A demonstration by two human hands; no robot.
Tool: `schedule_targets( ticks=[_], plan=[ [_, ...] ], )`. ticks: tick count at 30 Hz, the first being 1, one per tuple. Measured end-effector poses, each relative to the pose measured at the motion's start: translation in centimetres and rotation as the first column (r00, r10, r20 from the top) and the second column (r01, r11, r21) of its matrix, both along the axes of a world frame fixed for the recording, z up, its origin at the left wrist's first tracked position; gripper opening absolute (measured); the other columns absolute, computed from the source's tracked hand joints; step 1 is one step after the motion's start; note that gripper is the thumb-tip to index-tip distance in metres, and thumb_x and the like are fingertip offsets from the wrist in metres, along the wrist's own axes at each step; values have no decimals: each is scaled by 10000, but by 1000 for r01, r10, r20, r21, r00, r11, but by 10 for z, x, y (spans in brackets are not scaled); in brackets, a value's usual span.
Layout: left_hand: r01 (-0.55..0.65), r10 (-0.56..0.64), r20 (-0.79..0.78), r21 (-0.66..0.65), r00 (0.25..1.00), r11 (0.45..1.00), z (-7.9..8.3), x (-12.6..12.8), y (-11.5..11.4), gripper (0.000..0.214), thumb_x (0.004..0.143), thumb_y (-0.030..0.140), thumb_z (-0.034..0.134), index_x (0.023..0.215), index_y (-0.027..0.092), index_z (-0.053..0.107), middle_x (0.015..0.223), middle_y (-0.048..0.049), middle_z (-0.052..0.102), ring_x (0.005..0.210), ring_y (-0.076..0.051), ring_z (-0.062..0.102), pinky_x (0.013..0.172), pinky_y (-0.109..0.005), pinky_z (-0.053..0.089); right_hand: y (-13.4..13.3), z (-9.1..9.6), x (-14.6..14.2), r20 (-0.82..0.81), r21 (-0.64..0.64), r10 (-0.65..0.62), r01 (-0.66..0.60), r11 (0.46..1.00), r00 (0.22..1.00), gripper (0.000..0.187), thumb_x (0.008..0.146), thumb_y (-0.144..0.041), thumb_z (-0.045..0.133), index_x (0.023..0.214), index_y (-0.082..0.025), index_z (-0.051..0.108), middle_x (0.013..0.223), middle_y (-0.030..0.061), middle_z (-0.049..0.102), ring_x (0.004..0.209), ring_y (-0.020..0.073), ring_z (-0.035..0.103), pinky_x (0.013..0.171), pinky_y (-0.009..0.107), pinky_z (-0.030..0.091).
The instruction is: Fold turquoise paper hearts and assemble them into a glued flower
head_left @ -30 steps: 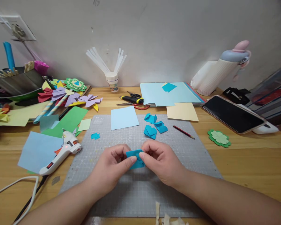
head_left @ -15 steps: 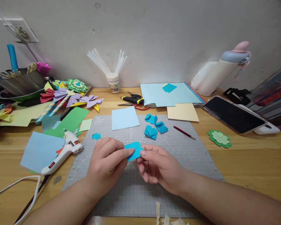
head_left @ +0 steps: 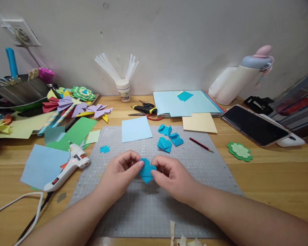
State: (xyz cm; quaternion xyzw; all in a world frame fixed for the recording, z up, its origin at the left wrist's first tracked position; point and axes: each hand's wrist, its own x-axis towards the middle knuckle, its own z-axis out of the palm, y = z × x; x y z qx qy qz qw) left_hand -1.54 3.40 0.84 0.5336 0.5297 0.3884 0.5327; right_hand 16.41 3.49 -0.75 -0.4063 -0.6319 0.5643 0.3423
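Between my two hands is a blue folded paper heart [head_left: 146, 172], held above the grey cutting mat [head_left: 133, 212]. My left hand [head_left: 123, 169] pinches its left edge, thumb in front and fingers behind. On the right edge, my right hand [head_left: 170, 174] grips it the same way, its fingertips partly hidden behind the paper. Beyond the hands lie several folded blue paper pieces [head_left: 164, 145], one of them heart-shaped. A small blue scrap [head_left: 104, 149] rests on the mat to the left. Farther back is a light blue paper square [head_left: 137, 130].
A white glue gun [head_left: 66, 167] with its cord lies left. Right of the mat's centre is a pencil [head_left: 201, 145]. Behind are pliers [head_left: 145, 109], a cup of white strips [head_left: 123, 90] and stacked paper [head_left: 174, 104]. A phone [head_left: 255, 124] and bottle [head_left: 242, 80] stand right.
The blue paper has turned in my hands, so its heart shape now faces me with the point down. My left hand's fingers have moved from lying across it to pinching its left edge.
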Motion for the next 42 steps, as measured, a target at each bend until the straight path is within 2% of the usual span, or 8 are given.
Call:
schedule_targets(
  ticks=[5,12,18,24,29,32,35,42],
  plan=[
    [-85,91,109,-54,990,995,-2,3,0,266,680,383,733,694,164,583,672,13,559,643,-124,478,617,-244,377,7,-4,0,-84,-155,-207,193,969,975,179,772,-345,627,761,-192,535,674,-28,510,578,108,442,523,245,349],
    [-163,161,101,11,982,987,-10,2,3,265,682,385,732,685,171,577,637,29,535,606,-113,455,579,-227,352,12,-10,0,-103,-223,-264,236,946,959,250,731,-413,685,755,-176,608,661,-27,528,555,106,448,516,250,362],
    [-90,86,47,82,995,993,-8,1,6,246,748,386,676,675,162,605,638,10,562,617,-130,480,595,-248,374,10,-5,2,-92,-147,-232,217,965,968,223,732,-372,679,684,-174,588,605,-33,507,549,105,409,534,257,335],
    [-87,84,24,209,996,974,-11,-2,5,200,751,345,666,659,177,607,656,6,565,652,-148,496,624,-263,394,8,-1,1,-125,-51,-238,233,971,963,226,733,-358,659,631,-186,554,606,-22,499,583,125,435,554,266,361],
    [-98,119,-52,297,992,950,-18,-3,8,169,779,325,636,689,183,612,694,3,570,661,-149,490,638,-268,379,10,-7,-2,-58,45,-278,281,959,959,170,766,-348,627,789,-194,557,712,-13,521,589,123,462,535,256,378],
    [-90,133,-112,327,985,941,-19,-2,9,180,793,342,615,703,186,607,678,6,561,637,-149,480,618,-268,366,11,-10,-2,-38,196,-308,310,930,950,203,762,-295,640,934,-211,572,870,18,546,750,155,528,617,268,431],
    [-63,132,-167,361,977,930,-18,-1,9,178,788,335,611,692,186,608,680,3,575,639,-152,482,628,-274,370,12,-11,1,-15,354,-302,287,890,953,72,790,-252,613,848,-212,601,891,30,555,851,176,534,702,295,436],
    [3,117,-259,420,959,908,-17,0,9,161,798,311,597,706,181,621,688,3,606,640,-146,500,628,-269,391,14,-9,1,-8,309,-264,253,917,965,76,801,-257,590,759,-195,601,750,2,562,698,147,522,673,293,419]
  ],
)
